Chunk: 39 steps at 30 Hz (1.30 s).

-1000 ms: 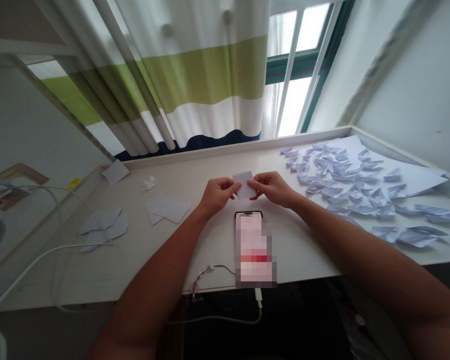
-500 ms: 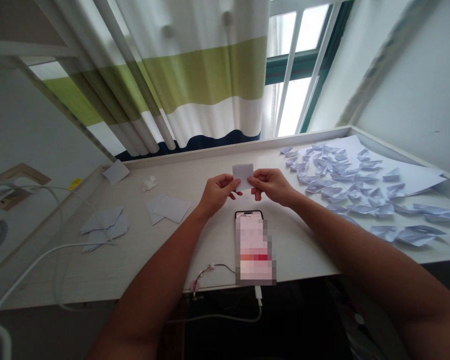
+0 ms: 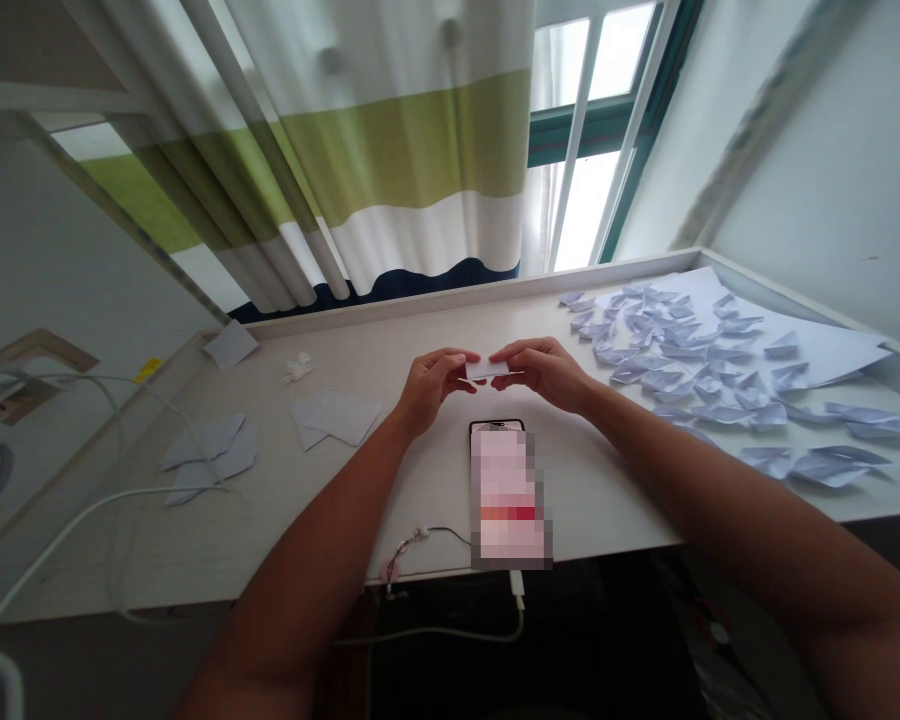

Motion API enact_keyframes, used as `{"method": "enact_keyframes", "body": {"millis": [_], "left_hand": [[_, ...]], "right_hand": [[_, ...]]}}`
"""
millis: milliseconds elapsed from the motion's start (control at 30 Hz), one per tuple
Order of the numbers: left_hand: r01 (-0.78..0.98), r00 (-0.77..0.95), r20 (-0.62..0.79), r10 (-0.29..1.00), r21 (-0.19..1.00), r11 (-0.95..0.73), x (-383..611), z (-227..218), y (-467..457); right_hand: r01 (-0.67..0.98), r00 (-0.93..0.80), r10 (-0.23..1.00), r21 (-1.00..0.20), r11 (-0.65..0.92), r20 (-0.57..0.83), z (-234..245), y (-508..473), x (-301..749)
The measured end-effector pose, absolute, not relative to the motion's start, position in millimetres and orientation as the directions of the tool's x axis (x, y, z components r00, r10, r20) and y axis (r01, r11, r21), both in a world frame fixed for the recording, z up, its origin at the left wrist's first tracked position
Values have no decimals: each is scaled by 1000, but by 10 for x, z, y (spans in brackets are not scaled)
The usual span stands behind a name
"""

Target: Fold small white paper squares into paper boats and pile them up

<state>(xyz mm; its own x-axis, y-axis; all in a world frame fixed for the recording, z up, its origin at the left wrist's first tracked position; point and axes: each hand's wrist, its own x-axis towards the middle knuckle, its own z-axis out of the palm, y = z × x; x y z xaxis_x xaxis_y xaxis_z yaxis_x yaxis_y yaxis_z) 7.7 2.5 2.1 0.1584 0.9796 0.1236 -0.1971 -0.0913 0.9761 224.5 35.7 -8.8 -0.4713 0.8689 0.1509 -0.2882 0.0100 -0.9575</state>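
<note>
A small white piece of paper (image 3: 487, 371), bent over into a narrow strip, is held up between my two hands above the desk. My left hand (image 3: 436, 383) pinches its left end with thumb and fingers. At the right end my right hand (image 3: 544, 372) grips it the same way. Just below the hands a phone (image 3: 499, 490) lies face up with its screen lit and blurred out. Many folded paper boats (image 3: 675, 340) spread over the right side of the desk, some on larger white sheets (image 3: 825, 350).
Flat paper pieces (image 3: 345, 417) lie left of my hands, with more sheets (image 3: 217, 455) farther left and one (image 3: 231, 344) in the back corner. A crumpled white bit (image 3: 297, 368) sits nearby. White cables (image 3: 105, 505) cross the left side; a charging plug (image 3: 517, 583) hangs at the desk's front edge.
The paper stood upright as a flat square and is now folded over to a low strip. My fingers have moved up onto its top edge.
</note>
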Motion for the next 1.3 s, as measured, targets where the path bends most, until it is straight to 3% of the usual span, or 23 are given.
{"method": "enact_keyframes", "body": {"millis": [333, 633, 1100, 1300], "left_hand": [[-14, 179, 263, 948, 964, -265, 71, -29, 55], [52, 203, 204, 957, 974, -219, 64, -98, 89], [131, 174, 238, 956, 956, -262, 105, -107, 87], [118, 234, 195, 952, 967, -227, 111, -117, 59]], "right_hand": [[-161, -445, 891, -987, 14, 85, -88, 358, 2237], [-98, -412, 888, -979, 181, 205, -141, 392, 2214], [0, -454, 855, -959, 282, 251, -97, 376, 2225], [-61, -515, 830, -975, 212, 213, -88, 328, 2200]]}}
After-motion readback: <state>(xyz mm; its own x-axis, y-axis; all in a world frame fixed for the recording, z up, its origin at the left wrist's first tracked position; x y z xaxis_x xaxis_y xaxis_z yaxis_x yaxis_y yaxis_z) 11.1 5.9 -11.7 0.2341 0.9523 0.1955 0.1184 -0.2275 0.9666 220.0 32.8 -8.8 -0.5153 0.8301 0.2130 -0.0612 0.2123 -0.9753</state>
